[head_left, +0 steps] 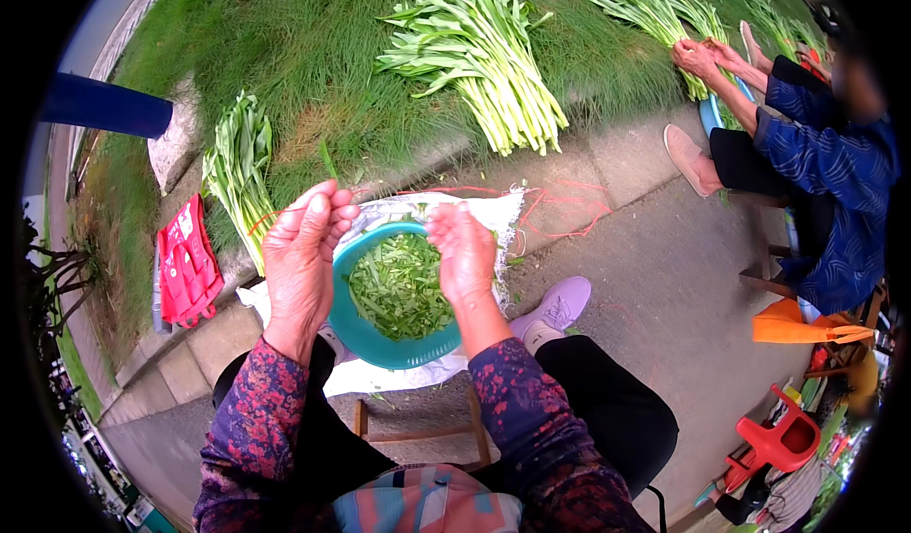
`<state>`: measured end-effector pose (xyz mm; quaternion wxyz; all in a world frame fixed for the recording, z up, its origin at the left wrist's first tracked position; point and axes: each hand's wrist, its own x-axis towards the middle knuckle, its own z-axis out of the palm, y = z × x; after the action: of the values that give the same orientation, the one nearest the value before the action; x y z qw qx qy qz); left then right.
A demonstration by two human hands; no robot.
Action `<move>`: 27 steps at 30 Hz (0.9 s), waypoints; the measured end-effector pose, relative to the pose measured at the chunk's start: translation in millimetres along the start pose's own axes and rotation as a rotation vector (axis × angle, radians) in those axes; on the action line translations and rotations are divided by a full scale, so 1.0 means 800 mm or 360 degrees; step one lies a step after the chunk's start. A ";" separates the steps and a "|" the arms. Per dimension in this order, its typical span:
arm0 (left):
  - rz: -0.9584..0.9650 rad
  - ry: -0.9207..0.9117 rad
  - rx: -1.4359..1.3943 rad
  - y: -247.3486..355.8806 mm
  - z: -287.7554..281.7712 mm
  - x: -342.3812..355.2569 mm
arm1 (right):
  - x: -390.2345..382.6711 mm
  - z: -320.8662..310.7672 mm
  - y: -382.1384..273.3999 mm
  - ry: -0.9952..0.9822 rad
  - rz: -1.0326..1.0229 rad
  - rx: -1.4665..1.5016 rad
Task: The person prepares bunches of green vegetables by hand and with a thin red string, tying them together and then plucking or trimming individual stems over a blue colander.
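Here the left hand (306,236) and right hand (465,253) curl, whether pinching anything I cannot tell, with greens (399,286) in the bowl (418,354) below and between them, and bits could fall outside if these 2 drift apart.

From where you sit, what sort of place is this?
Outdoors, likely a roadside or path: long green grass borders grey paved ground, and a long-stemmed leafy green bundle lies across their border.

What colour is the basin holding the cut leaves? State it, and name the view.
The basin is teal; it shows best in the head view.
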<state>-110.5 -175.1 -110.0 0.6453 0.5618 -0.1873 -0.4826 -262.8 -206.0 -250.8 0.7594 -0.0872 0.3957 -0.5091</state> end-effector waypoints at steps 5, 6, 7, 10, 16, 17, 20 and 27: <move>0.0166 0.0028 0.0188 0.003 0.016 -0.015 | 0.050 -0.235 0.005 0.1131 -0.0237 -0.0396; 0.0204 -0.0011 0.0209 0.004 0.020 -0.018 | 0.046 -0.267 0.013 0.1217 -0.0145 -0.0565; 0.0248 -0.0034 0.0241 0.005 0.018 -0.021 | 0.041 -0.275 0.021 0.1286 -0.0034 -0.0735; 0.0283 -0.0131 0.0357 0.005 0.016 -0.025 | 0.031 -0.276 0.043 0.0981 0.0398 -0.0728; 0.0199 -0.0164 0.0589 0.002 0.016 -0.035 | 0.057 -0.234 0.041 0.0950 0.0545 -0.0774; 0.0182 -0.0160 0.0604 0.001 0.017 -0.035 | 0.062 -0.233 0.036 0.0975 0.0571 -0.0698; 0.0143 -0.0152 0.0607 -0.001 0.025 -0.036 | 0.062 -0.254 0.031 0.1134 0.0439 -0.0476; 0.0093 -0.0173 0.0580 0.001 0.029 -0.032 | 0.028 -0.219 0.033 0.0988 0.0541 0.0192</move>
<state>-140.0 -166.7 -94.3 0.5355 0.6369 -0.3223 -0.4513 -361.3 -165.3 -393.9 0.6805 0.1836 0.5857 -0.4003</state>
